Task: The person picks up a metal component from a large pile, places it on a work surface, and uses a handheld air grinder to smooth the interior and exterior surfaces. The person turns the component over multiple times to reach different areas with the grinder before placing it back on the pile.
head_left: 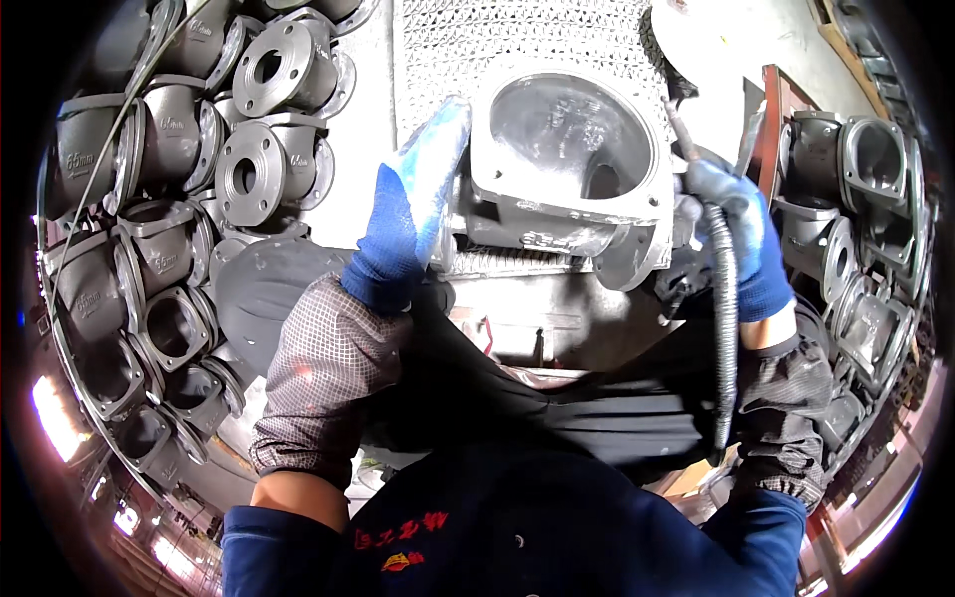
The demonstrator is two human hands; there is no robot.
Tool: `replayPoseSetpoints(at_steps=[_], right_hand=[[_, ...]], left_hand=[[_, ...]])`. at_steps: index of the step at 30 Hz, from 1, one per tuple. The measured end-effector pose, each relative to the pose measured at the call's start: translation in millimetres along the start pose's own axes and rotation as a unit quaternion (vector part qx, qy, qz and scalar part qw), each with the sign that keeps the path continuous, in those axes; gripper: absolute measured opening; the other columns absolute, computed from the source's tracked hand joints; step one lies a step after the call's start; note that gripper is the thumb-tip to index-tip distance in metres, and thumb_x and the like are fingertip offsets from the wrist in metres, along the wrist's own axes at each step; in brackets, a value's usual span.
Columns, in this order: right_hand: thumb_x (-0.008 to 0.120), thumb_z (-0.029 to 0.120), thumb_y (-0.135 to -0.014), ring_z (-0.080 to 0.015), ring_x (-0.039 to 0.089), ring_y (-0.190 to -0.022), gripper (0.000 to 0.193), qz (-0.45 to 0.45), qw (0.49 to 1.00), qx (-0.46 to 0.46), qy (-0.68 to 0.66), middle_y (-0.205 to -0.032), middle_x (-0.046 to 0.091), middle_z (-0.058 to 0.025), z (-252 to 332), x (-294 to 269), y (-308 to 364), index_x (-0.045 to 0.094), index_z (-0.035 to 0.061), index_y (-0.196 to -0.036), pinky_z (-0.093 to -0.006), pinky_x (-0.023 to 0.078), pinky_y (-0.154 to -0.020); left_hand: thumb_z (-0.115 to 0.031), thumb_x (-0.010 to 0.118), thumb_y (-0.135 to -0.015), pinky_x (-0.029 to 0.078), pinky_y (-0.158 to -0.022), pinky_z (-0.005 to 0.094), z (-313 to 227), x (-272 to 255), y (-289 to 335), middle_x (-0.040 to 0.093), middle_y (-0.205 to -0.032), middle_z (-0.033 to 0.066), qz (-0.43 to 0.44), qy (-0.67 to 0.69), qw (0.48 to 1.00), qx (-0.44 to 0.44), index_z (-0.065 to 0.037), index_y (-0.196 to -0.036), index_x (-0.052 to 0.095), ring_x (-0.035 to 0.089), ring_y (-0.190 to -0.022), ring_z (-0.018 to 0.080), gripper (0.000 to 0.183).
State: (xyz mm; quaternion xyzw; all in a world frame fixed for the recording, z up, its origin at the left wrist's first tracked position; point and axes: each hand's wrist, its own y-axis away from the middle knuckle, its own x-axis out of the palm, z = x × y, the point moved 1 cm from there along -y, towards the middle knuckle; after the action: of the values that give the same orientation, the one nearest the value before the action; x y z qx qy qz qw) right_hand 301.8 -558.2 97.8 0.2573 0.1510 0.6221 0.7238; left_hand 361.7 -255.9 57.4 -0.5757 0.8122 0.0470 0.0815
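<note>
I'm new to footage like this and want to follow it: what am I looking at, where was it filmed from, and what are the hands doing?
There is no robot here: these are a person's own gloved hands. The one picture comes from a wide fisheye camera on their head, looking down, so straight edges bend near the rim. In front, a grey metal casting rests on a textured mat, its wide opening facing up. The left hand is held flat beside it; whether it touches is unclear. The right hand grips a thin tool, with a ribbed hose hanging below. Similar castings stand on both sides.
</note>
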Motion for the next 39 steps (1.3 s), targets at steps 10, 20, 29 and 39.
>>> replayPoseSetpoints(at_steps=[10,20,29,39], right_hand=[[0.056,0.011,-0.088,-0.0121,0.059,-0.077,0.034,-0.135,0.979,-0.128,0.08,-0.092,0.064,-0.0111,-30,30,-20,0.054,-0.0101,-0.115,-0.0236,0.048,-0.07],[0.052,0.006,-0.089,-0.0102,0.058,-0.075,0.03,-0.181,0.964,-0.117,0.155,-0.089,0.065,-0.0106,-29,60,-36,0.056,-0.0086,-0.114,-0.0232,0.049,-0.067],[0.056,0.01,-0.086,-0.0143,0.061,-0.079,0.036,-0.048,0.992,-0.099,0.056,-0.093,0.065,-0.015,-51,81,-33,0.053,-0.0123,-0.115,-0.0255,0.05,-0.07],[0.053,0.006,-0.088,-0.015,0.062,-0.081,0.034,-0.074,0.994,-0.045,0.073,-0.098,0.064,-0.0146,-43,86,-18,0.051,-0.0104,-0.118,-0.0251,0.052,-0.074]], left_hand=[[-0.014,0.041,-0.092,0.033,-0.105,0.0379,5,-9,-17,0.047,-0.131,0.0218,0.057,-0.17,0.98,0.086,0.004,-0.128,0.045,0.045,-0.124,0.0301,0.04],[-0.005,0.046,-0.089,0.04,-0.1,0.037,-12,-26,-5,0.054,-0.122,0.0213,0.014,-0.258,0.947,0.188,0.003,-0.121,0.053,0.052,-0.116,0.0304,0.034],[-0.007,0.063,-0.083,0.043,-0.092,0.031,-60,-50,26,0.058,-0.115,0.0203,-0.078,-0.217,0.962,0.148,0.011,-0.121,0.049,0.057,-0.104,0.0242,0.043],[-0.004,0.07,-0.073,0.05,-0.086,0.037,-55,-45,23,0.057,-0.113,0.0252,-0.066,-0.399,0.882,0.24,0.002,-0.102,0.065,0.061,-0.097,0.0331,0.029]])
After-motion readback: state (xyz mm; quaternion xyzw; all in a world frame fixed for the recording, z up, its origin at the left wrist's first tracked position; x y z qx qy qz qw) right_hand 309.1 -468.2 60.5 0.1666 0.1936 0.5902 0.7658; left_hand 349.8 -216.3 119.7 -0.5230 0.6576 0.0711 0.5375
